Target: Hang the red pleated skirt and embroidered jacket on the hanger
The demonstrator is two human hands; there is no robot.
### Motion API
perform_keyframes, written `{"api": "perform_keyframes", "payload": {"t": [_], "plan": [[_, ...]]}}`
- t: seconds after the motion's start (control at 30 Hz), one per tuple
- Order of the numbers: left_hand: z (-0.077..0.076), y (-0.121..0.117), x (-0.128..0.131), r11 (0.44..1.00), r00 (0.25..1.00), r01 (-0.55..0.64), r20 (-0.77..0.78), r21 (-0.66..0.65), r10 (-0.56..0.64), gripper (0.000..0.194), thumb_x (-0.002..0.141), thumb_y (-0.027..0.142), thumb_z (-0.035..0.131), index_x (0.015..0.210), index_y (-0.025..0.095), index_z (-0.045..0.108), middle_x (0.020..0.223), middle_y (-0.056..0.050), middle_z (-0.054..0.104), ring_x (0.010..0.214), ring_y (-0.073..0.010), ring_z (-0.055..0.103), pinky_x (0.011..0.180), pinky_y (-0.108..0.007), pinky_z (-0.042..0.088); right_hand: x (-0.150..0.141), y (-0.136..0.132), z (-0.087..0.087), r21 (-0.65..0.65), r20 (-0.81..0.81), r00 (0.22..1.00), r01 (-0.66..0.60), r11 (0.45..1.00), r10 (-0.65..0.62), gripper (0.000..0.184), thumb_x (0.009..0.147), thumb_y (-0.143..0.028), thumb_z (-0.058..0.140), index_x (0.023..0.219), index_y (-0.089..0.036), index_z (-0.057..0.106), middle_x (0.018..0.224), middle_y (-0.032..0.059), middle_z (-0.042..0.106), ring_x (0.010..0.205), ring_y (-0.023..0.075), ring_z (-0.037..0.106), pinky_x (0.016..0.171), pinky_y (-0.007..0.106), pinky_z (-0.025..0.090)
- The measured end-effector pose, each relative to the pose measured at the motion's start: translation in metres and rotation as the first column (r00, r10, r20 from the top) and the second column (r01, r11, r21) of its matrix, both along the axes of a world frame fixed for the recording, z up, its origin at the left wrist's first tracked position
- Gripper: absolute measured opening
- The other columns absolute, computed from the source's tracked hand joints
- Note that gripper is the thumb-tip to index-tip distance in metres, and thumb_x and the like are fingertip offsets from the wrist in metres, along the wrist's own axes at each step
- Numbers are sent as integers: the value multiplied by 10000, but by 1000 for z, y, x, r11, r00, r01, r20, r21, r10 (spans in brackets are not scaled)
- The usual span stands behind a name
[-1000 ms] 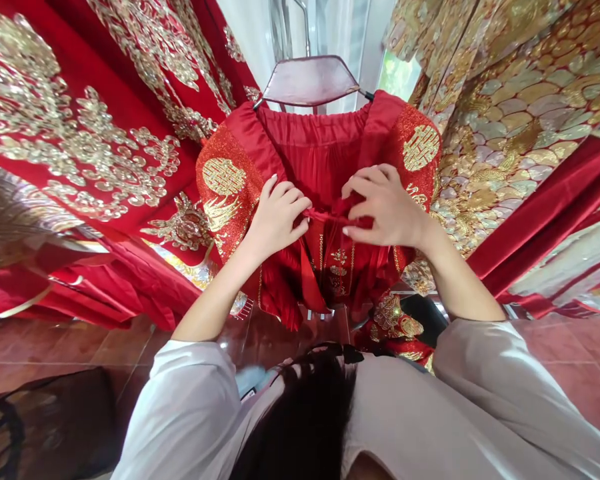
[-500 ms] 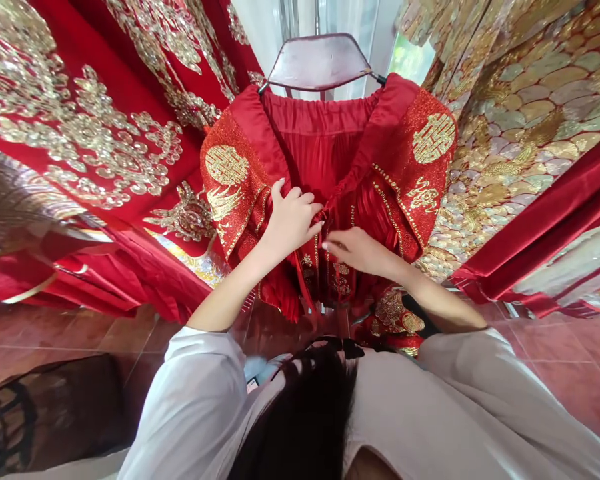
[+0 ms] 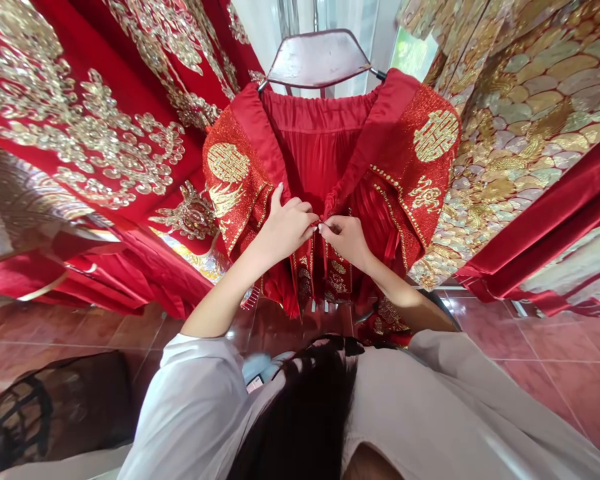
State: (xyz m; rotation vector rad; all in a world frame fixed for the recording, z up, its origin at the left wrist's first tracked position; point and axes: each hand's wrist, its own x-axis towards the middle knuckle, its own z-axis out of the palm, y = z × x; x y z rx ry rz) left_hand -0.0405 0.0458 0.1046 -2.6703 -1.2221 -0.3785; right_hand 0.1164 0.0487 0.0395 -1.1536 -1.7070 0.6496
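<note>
A red pleated garment [image 3: 305,147] with a gathered satin waistband and gold-embroidered glittery panels hangs in front of me from a hanger [image 3: 320,60]. At the centre front, where the two waistband ends come together, my left hand [image 3: 289,229] lies against the cloth. Its thumb and fingers pinch a thin red tie string, with the index finger stretched up along the band. My right hand [image 3: 349,240] meets it there, fingertips closed on the same red string. The knot or loop between the fingertips is mostly hidden. A loose string end dangles below.
A red gown [image 3: 105,133] with silver-gold beading hangs at the left. At the right is a gold scale-patterned garment [image 3: 535,127] beside a red velvet drape [image 3: 545,220]. A dark bag [image 3: 75,400] lies lower left on the red tiled floor [image 3: 555,347].
My right hand has moved up and left from below the waistband to meet my left fingertips and pinch the string. My left hand has barely shifted.
</note>
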Motion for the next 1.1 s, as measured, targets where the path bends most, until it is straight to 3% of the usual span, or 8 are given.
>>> {"api": "perform_keyframes", "payload": {"t": [0.17, 0.43, 0.53, 0.63, 0.73, 0.83, 0.97, 1.1], "plan": [[0, -10, -3, 994, 995, -49, 97, 102, 39, 305, 932, 219, 393, 899, 267, 692, 815, -26, 664, 887, -205, 581, 1095, -580, 223, 0, -2, -17, -35, 91, 995, 42, 999, -39, 307, 830, -298, 479, 565, -143, 468, 542, -14, 471, 514, 69, 376, 552, 202, 308], [10, -31, -33, 987, 984, -71, 174, 143, 45, 293, 962, 357, 394, 963, 290, 680, 917, -45, 700, 895, -245, 602, 1004, -556, 290, 14, -29, -85, -218, 489, 872, 89, 972, 30, 276, 840, -210, 495, 583, -140, 569, 583, 32, 587, 543, 107, 490, 577, 215, 323], [19, -36, -39, 989, 978, 78, 181, 127, -100, 318, 955, 410, 384, 1063, 274, 650, 987, -48, 689, 941, -228, 613, 1000, -477, 357, 35, -44, -56, -216, 508, 861, 97, 972, 27, 249, 846, -241, 521, 641, -150, 629, 614, 44, 619, 553, 126, 528, 570, 229, 327], [32, -29, -37, 972, 920, -46, 389, 229, -48, 411, 924, 485, 404, 1212, 237, 561, 1099, -83, 645, 1034, -236, 597, 956, -402, 440, 58, -47, 9, 72, 381, 893, 230, 971, -240, 370, 932, -382, 434, 718, -160, 638, 664, 45, 623, 587, 132, 549, 588, 247, 370], [36, -2, -25, 904, 780, -380, 593, 196, 200, 476, 882, 504, 476, 1246, 198, 494, 1053, -120, 637, 1031, -271, 606, 931, -403, 470, 65, -21, 61, 450, 99, 820, 468, 761, -563, 452, 960, -496, 347, 799, -163, 606, 718, 53, 605, 680, 145, 571, 670, 276, 441], [24, 37, -12, 821, 653, -569, 635, 52, 412, 570, 805, 470, 586, 1236, 123, 447, 964, -170, 637, 1041, -338, 606, 926, -439, 470, 60, 28, 73, 592, 28, 793, 478, 649, -609, 514, 924, -604, 345, 906, -139, 563, 870, 113, 608, 875, 207, 601, 758, 345, 485], [12, 66, -21, 858, 574, -513, 734, -24, 364, 431, 767, 262, 542, 1162, 110, 461, 994, -171, 618, 1045, -313, 607, 941, -445, 469, 57, 72, 58, 520, 37, 813, 480, 706, -581, 395, 885, -505, 481, 890, -112, 525, 934, 178, 576, 999, 301, 582, 799, 435, 491], [33, 54, -58, 957, 304, -112, 907, -268, 290, 237, 645, 174, 517, 881, 151, 527, 897, -95, 630, 970, -248, 624, 936, -406, 497, 78, 62, 71, 247, -31, 910, 407, 879, -413, 111, 775, -208, 546, 687, -164, 494, 745, 81, 572, 906, 253, 594, 836, 447, 491]]}}
